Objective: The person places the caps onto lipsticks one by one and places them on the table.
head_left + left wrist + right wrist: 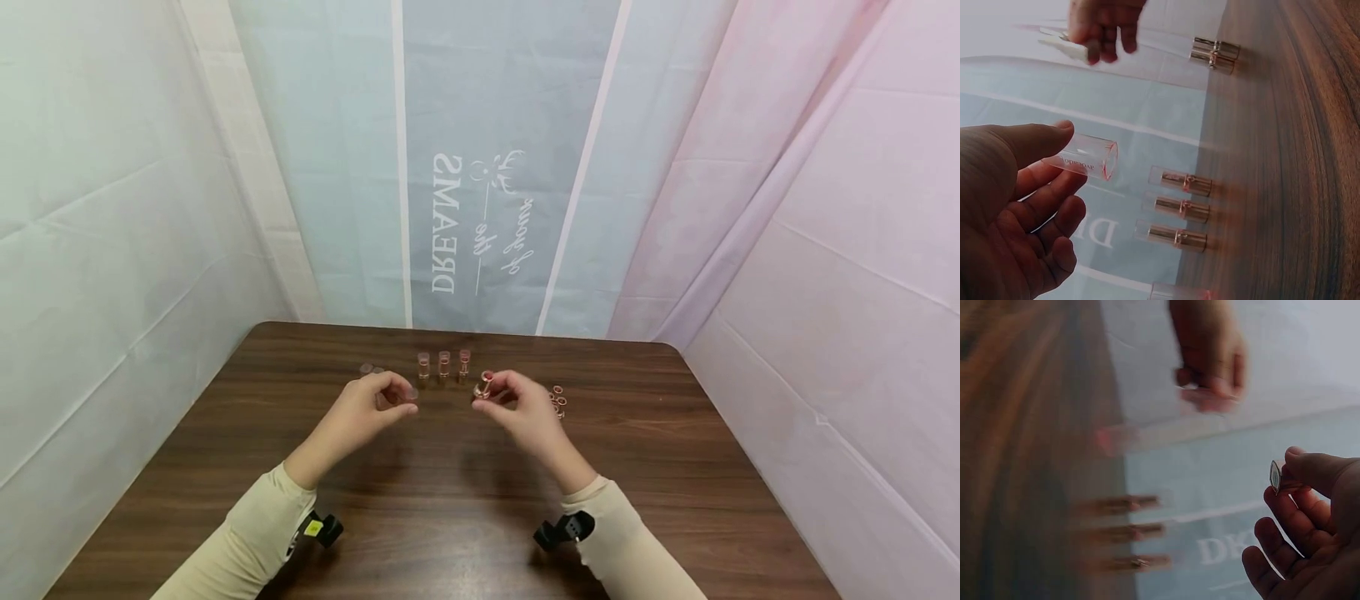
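My left hand (365,410) pinches a clear lipstick cap (1088,156) between thumb and fingers; red lettering runs along its side. In my right hand (525,414), thumb and fingertips hold a gold lipstick tube (483,386), tilted, with a reddish top. Its round base end (1276,477) faces sideways in the right wrist view. The two hands are apart, cap and tube not touching. Between and beyond them, a row of three capped lipsticks (444,364) stands upright on the table, gold below with clear caps over them.
Several uncapped gold lipstick tubes (559,402) stand right of my right hand. Loose clear caps (367,368) are behind my left hand, partly hidden by it. The brown wooden table (450,517) ends at a printed cloth backdrop (487,100), with white cloth walls on both sides.
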The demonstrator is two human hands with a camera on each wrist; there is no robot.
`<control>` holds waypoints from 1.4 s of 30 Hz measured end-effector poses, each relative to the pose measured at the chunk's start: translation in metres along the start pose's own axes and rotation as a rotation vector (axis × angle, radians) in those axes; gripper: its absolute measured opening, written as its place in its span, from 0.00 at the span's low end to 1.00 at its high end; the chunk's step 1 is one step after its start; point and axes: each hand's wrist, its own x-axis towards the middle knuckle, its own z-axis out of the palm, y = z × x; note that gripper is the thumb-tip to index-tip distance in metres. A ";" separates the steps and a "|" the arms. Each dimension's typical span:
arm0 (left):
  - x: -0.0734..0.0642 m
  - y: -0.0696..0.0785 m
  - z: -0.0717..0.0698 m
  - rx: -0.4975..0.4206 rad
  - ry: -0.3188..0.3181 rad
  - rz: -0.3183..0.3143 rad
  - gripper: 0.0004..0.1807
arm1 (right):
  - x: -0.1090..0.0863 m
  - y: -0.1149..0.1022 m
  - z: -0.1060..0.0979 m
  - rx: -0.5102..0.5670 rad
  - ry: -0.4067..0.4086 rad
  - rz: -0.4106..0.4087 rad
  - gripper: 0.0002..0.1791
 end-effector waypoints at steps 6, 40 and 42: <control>-0.001 0.008 0.000 0.016 0.084 0.075 0.09 | -0.007 0.012 0.024 -0.054 -0.080 0.018 0.11; -0.013 0.035 0.023 -0.069 0.113 0.193 0.12 | -0.024 -0.001 0.054 -0.108 -0.211 -0.081 0.09; -0.013 0.036 0.024 -0.063 0.106 0.191 0.12 | -0.023 -0.002 0.052 -0.109 -0.208 -0.086 0.09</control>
